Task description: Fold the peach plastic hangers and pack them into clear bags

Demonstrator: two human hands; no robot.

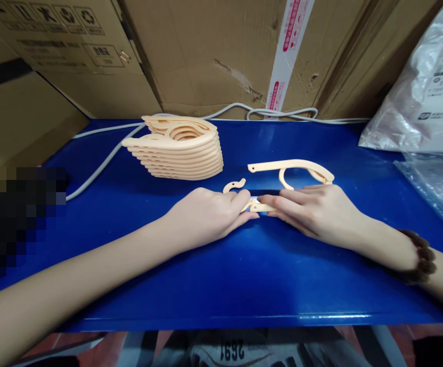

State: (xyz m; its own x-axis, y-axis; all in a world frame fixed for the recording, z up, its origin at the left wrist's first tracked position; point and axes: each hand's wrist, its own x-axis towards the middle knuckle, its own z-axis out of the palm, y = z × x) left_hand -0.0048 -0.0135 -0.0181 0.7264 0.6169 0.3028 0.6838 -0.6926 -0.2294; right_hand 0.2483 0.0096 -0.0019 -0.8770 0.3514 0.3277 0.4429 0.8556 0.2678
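Observation:
Over the middle of the blue table, both hands are closed on a beige plastic folding hanger (pixel 260 207). My left hand (pixel 213 211) pinches its left part, with a curved hook-like end (pixel 234 185) showing above the fingers. Close beside it, my right hand (pixel 313 209) grips the right part from above, fingertips near the joint. A long beige hanger arm (pixel 286 164) with a curved inner piece reaches out behind the right hand; my fingers hide where it meets the rest. Left of that stands a stack of folded beige hangers (pixel 183 150).
Cardboard boxes (pixel 206 51) rise along the back of the blue table (pixel 206 285). A white cable (pixel 99 176) runs along the rear and left. At the right lie a plastic-wrapped package (pixel 420 97) and clear plastic film (pixel 435 188). A pixelated dark patch covers the left edge.

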